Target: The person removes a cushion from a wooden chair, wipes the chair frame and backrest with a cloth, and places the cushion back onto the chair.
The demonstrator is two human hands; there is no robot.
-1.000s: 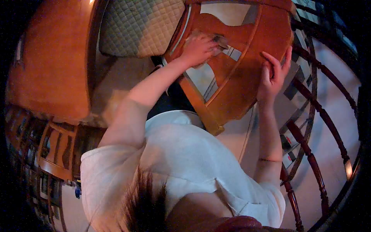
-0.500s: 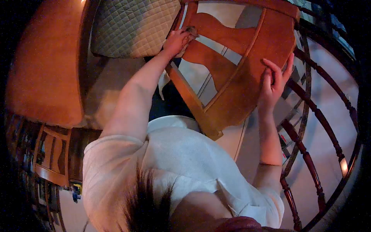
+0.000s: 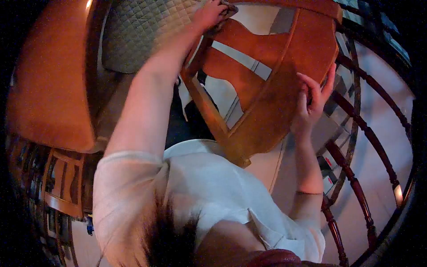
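A wooden chair (image 3: 267,115) with a wide curved top rail and cut-out slats is tilted in front of me. My left hand (image 3: 211,16) is up at the far end of the slats, beside the quilted seat, its fingers closed on a bunched greyish cloth (image 3: 229,10). The cloth is against the chair frame, though its exact contact is blurred. My right hand (image 3: 312,100) grips the outer edge of the top rail, some fingers bent over the wood and one stretched along the edge.
A quilted seat pad (image 3: 138,38) lies beyond my left forearm. A wooden tabletop (image 3: 51,80) fills the left side. Dark turned railing spindles (image 3: 364,129) curve along the right. Another wooden chair (image 3: 64,182) stands at lower left.
My left hand has moved up and away along the chair frame with the cloth. The chair has shifted slightly left in view, while my right hand keeps its place on the rail.
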